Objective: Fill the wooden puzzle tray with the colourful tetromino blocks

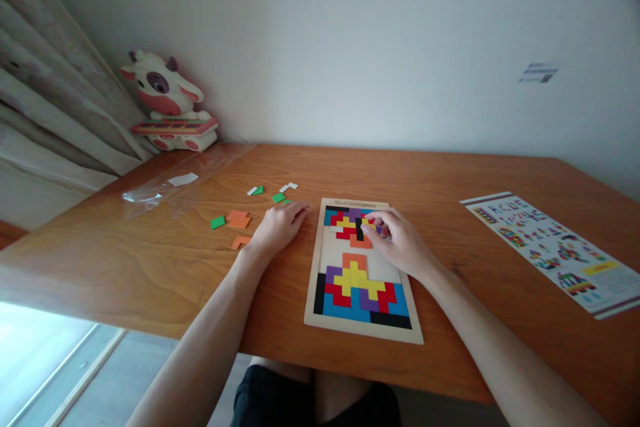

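A wooden puzzle board lies on the brown table, with coloured block pieces filling its lower part and much of its top. Over the board's upper right, my right hand pinches a black piece between thumb and fingers. My left hand rests on the table left of the board, its fingers bent and close together; whether anything is under them is hidden. Near it lie green pieces, orange pieces and small white pieces.
A printed pattern sheet lies on the right of the table. At the back left stand a toy cow with a keyboard and a clear plastic bag. A curtain hangs at the far left.
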`<state>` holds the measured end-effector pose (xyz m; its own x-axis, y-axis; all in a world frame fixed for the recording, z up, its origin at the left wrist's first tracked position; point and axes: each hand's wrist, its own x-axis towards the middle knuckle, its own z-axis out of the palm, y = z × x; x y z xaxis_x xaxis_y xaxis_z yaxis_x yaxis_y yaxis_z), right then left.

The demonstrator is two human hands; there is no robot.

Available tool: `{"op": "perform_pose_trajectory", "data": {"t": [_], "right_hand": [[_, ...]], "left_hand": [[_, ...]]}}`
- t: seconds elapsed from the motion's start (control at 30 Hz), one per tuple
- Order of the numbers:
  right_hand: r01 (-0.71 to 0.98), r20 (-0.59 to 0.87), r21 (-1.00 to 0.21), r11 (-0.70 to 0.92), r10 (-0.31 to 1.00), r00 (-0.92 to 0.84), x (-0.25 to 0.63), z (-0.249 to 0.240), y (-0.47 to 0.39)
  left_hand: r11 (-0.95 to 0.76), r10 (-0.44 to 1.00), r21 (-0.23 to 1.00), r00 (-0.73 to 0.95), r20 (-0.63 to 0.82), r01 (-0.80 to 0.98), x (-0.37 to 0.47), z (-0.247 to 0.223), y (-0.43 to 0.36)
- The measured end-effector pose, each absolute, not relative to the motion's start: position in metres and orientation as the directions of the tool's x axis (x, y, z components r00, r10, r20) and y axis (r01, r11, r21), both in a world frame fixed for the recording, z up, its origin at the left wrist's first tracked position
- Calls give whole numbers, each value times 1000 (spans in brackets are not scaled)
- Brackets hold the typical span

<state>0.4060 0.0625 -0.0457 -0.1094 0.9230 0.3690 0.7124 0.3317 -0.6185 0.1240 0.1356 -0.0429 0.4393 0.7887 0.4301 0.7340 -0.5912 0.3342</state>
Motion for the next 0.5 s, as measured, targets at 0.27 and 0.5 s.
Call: {"op": "perform_pose_trajectory", "data": {"t": [0.27,0.5], "right_hand": [[712,347,-624,323,931,-118,407,-46,63],[699,374,-627,343,920,-115,408,-46,64]], "left_hand": [[-631,750,365,418,513,684,131,-37,122],[-862,506,293,693,514,413,137,-31,111]]}}
